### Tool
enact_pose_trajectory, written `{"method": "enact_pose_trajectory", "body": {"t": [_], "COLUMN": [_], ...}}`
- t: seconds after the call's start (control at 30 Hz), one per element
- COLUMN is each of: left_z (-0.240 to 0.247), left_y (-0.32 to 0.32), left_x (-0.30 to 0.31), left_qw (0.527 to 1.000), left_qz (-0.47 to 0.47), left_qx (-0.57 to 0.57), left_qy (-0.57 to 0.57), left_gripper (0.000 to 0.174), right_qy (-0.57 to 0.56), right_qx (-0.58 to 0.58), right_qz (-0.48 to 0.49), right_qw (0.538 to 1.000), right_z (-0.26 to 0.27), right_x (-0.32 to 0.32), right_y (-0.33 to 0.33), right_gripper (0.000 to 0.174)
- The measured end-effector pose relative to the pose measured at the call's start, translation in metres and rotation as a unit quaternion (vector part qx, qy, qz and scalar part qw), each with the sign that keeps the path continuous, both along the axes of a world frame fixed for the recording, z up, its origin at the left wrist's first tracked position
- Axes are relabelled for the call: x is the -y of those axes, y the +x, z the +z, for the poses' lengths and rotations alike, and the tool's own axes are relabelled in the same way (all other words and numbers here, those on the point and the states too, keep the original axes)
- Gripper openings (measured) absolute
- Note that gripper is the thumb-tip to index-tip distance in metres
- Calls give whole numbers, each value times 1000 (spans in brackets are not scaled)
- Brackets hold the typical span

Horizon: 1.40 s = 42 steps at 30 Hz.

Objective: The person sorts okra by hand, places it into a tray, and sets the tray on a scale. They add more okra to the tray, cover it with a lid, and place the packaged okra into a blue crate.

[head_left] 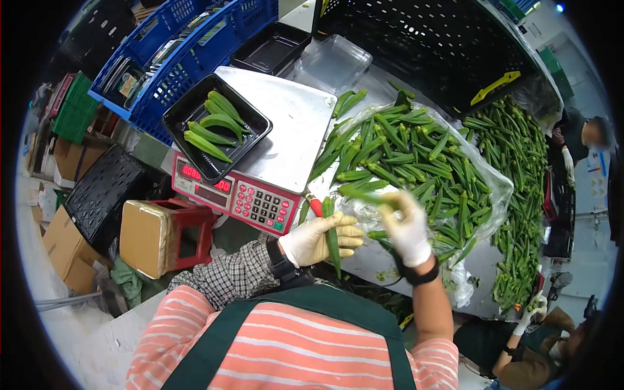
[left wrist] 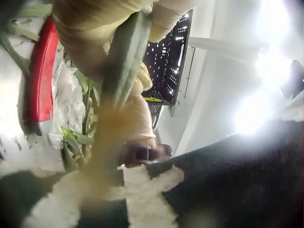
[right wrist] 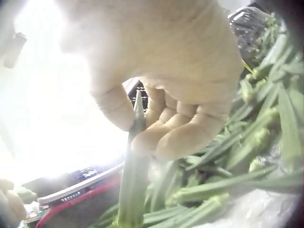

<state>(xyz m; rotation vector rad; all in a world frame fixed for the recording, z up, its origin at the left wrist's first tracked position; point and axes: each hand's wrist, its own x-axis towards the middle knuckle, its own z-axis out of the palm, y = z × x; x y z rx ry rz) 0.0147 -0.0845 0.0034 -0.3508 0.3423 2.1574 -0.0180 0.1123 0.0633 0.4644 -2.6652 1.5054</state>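
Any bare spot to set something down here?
Bare: the scale platform between the black tray and the okra pile; a table strip below the pile's bag, right of the right hand. Crowded: the pile, and around the left hand by the keypad.

blurred near lens: okra pod (left wrist: pixel 122 57) in left hand (left wrist: pixel 90 26) | too small to read: scale display (head_left: pixel 204 178) digits | cut by bottom edge: base of second pod (right wrist: pixel 133 190) in right hand (right wrist: pixel 175 80)
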Motion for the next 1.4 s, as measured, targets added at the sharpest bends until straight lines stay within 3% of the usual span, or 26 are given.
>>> {"method": "enact_pose_trajectory", "body": {"t": [0.07,0.13,0.2,0.27,0.33,0.4,0.53,0.6,0.67,0.73,0.77,0.8,0.83,0.9,0.97,1.07,1.13,1.17,1.2,1.23,1.27,1.4], "left_z": [0,-9,-10,-6,-1,1,-2,-1,-3,-5,-10,-12,-14,-8,-9,-9,-8,-9,-10,-8,-5,-8], "left_y": [-5,-4,-4,-1,2,5,4,-2,-9,-12,-13,-13,-12,-8,-1,5,6,4,0,-5,-8,-17], "left_x": [-4,-2,6,8,8,11,13,5,-7,-12,-7,0,7,14,15,16,20,21,19,16,12,0], "left_qw": [999,995,996,988,987,989,994,995,996,996,997,997,997,995,992,994,994,995,995,996,996,996], "left_qz": [16,81,71,45,51,57,39,24,25,75,65,55,53,48,40,59,63,62,60,58,59,71], "left_qx": [1,-17,-8,-69,-68,-78,-58,-69,-32,-47,-41,-34,-28,-61,-112,-91,-87,-80,-74,-68,-64,-46], "left_qy": [29,-48,-58,-132,-134,-116,-85,-72,75,26,-5,-36,-48,-58,-52,4,-7,-8,-7,-7,-6,25], "left_gripper": [34,32,35,37,39,43,45,47,45,42,41,40,46,49,53,55,54,53,52,51,53,56], "right_qy": [73,104,154,259,376,427,221,175,215,200,175,172,127,172,301,359,192,74,-48,-204,-289,-383], "right_qx": [-7,-35,-15,-54,-147,-142,-203,-279,-214,-155,-99,-146,-107,-157,-57,26,27,191,345,389,413,422], "right_qz": [208,214,111,-26,-66,-30,-52,72,184,244,219,171,83,-23,-106,-136,-154,-129,-103,-90,-51,-10], "right_qw": [975,971,982,964,913,893,953,941,935,936,955,959,983,972,946,923,969,970,932,894,862,822], "right_z": [5,2,-20,-42,-67,-83,-18,9,24,21,23,16,-4,-41,-73,-95,-76,-61,-45,-41,-42,-25], "right_x": [9,2,-30,-38,-41,-53,-41,-23,2,17,17,5,-9,-29,-34,-36,-38,-48,-56,-59,-65,-58], "right_y": [15,11,-19,-61,-96,-116,-81,-47,-3,19,13,-3,-20,-66,-105,-130,-114,-107,-98,-86,-76,-42], "right_gripper": [28,31,30,28,26,24,20,22,35,43,45,43,36,22,29,29,20,19,18,19,27,32]}}
